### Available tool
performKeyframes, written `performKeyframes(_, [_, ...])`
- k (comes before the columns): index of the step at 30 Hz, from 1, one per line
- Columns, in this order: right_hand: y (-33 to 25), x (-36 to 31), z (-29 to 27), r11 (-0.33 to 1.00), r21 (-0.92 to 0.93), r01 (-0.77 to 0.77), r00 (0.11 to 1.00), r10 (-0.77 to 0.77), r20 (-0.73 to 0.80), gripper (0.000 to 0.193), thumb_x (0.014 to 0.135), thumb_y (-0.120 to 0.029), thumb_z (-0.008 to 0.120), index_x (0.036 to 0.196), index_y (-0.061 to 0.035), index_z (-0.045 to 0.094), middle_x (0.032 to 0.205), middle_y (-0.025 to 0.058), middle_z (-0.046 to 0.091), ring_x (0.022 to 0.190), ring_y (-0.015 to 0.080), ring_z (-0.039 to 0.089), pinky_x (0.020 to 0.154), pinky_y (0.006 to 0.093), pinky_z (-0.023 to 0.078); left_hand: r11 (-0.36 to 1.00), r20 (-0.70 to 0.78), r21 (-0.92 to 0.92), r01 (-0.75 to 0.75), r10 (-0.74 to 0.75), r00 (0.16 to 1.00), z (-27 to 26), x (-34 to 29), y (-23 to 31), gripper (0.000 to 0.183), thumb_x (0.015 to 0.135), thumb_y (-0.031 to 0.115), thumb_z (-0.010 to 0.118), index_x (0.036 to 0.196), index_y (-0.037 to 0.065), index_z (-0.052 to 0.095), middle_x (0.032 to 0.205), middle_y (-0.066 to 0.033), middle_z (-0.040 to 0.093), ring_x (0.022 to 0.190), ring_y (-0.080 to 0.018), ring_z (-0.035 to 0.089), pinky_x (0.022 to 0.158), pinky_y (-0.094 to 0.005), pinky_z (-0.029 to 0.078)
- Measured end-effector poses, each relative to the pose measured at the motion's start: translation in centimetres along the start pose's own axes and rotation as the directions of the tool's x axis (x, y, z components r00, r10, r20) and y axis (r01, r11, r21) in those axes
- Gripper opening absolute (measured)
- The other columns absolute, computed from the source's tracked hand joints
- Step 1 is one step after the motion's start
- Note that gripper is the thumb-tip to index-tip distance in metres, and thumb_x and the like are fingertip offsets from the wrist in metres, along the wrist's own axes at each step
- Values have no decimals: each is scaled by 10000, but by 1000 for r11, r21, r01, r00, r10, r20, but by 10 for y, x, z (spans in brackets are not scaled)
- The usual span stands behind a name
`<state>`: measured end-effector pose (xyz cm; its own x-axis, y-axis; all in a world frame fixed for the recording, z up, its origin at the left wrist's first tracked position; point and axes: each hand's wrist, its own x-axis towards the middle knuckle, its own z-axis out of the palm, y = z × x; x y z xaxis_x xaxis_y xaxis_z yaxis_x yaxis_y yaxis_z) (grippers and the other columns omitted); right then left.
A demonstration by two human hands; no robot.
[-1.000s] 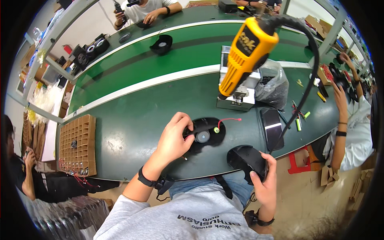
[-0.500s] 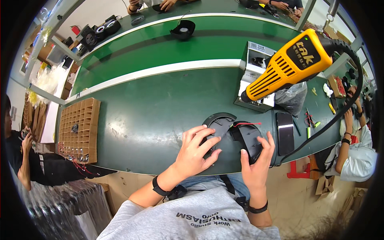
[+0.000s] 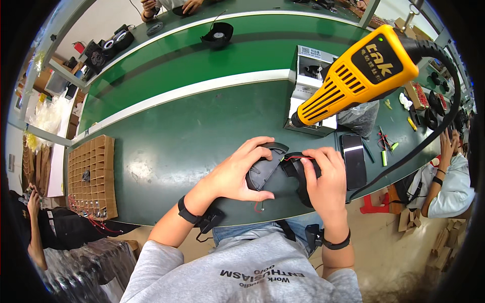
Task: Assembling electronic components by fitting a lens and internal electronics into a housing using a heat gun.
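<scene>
Two black half-round plastic housings lie side by side near the bench's front edge. My left hand (image 3: 237, 169) curls round the left housing (image 3: 265, 174), fingers over its outer rim and thumb along its lower end. My right hand (image 3: 326, 182) grips the right housing (image 3: 294, 169) from its outer side and covers much of it. A red wire (image 3: 299, 156) runs along the top of the right housing toward the fingers of that hand. Below the left housing, a thin red lead (image 3: 258, 206) shows at the bench edge.
A yellow electric screwdriver (image 3: 356, 76) hangs at the right before a box (image 3: 310, 93). A phone (image 3: 353, 161), wire bits and a dark plastic bag (image 3: 359, 117) lie on that side. A cardboard divider tray (image 3: 91, 177) stands left; another black shell (image 3: 217, 35) sits on the green belt.
Both hands have closed in on the housings. The right hand's fingers have moved up to the red wire, and the left has wrapped round the left housing's rim. The whole view has shifted slightly.
</scene>
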<state>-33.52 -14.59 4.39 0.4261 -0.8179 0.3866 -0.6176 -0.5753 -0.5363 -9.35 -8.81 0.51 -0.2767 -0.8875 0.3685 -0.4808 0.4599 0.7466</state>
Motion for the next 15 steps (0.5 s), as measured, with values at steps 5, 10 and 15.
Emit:
performKeyframes(5, [-1,7,-3,996,81,28,997,-33,66,140,890,-53,747,1029,-42,763,878,92,634,869,281,624,784,393,501,1000,-11,6,16,-16,1000,-2,-4,0,736,618,291,939,1204,59,558,1434,-239,501,1278,-434,555,1039,-489,493])
performKeyframes(10, [-22,10,-9,943,308,-122,981,67,183,141,924,-32,737,1062,-17,759,823,91,624,670,199,582,611,311,473,997,-62,13,72,-72,996,-8,-13,1,721,615,286,929,1189,56,559,1415,-242,515,1280,-438,554,1046,-491,492])
performKeyframes(15, [-35,6,-4,935,319,-151,981,103,163,139,937,-28,731,1071,-11,760,768,83,623,603,142,559,549,287,442,999,-113,12,52,-51,992,-5,-20,-3,719,622,290,922,1194,47,562,1450,-264,501,1298,-443,550,1065,-491,482])
